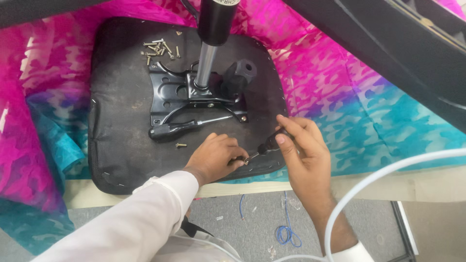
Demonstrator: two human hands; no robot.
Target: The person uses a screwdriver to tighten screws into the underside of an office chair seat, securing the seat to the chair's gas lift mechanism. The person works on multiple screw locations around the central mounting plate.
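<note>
Holding a black-handled screwdriver [268, 144] in the right hand [301, 155], fingers wrapped around the handle, tip angled down-left toward the near edge of the chair seat underside [121, 145]. Left hand [213, 157] is pinched at the tool's tip, apparently steadying a small screw there so the tip stays seated; the screw itself is too small to make out clearly. Both hands meet at lower centre of the frame.

Seat lies upside down on a pink and teal cloth [340, 97] covering the counter [412, 187], likely so the mounting side faces up for access. Black metal mounting plate [167, 94] sits mid-seat with the gas cylinder [208, 53] standing up from it, black knob [240, 75] just right of the cylinder, lever handle [174, 130] sticking out toward the left below the plate.

Pile of loose screws [160, 48] in the upper left of the seat, well apart from the hands. One single screw [181, 144] lies just below the lever, near the left hand. White cable [388, 172] arcs across lower right.
</note>
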